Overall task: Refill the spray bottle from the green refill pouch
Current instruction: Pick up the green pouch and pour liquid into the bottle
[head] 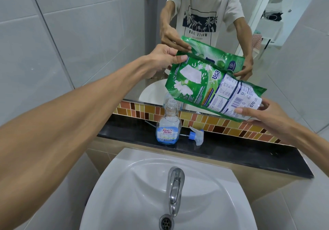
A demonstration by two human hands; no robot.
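A clear spray bottle [168, 125] with a blue-and-white label stands uncapped on the black ledge [231, 151], with a little blue liquid at its bottom. Its blue-and-clear trigger head [195, 135] lies on the ledge just to its right, tube pointing left. Both my hands hold the green refill pouch [211, 89] tilted above the bottle. My left hand [163, 58] pinches its upper left corner. My right hand [263, 115] supports its bottom end at the right. The pouch's lower left corner hangs just above and right of the bottle's open neck.
A white sink [124, 185] with a chrome tap [175, 185] sits below the ledge, in front of me. A strip of brown and yellow mosaic tiles [222, 122] and a mirror [195, 33] rise behind the ledge. Grey wall tiles flank both sides.
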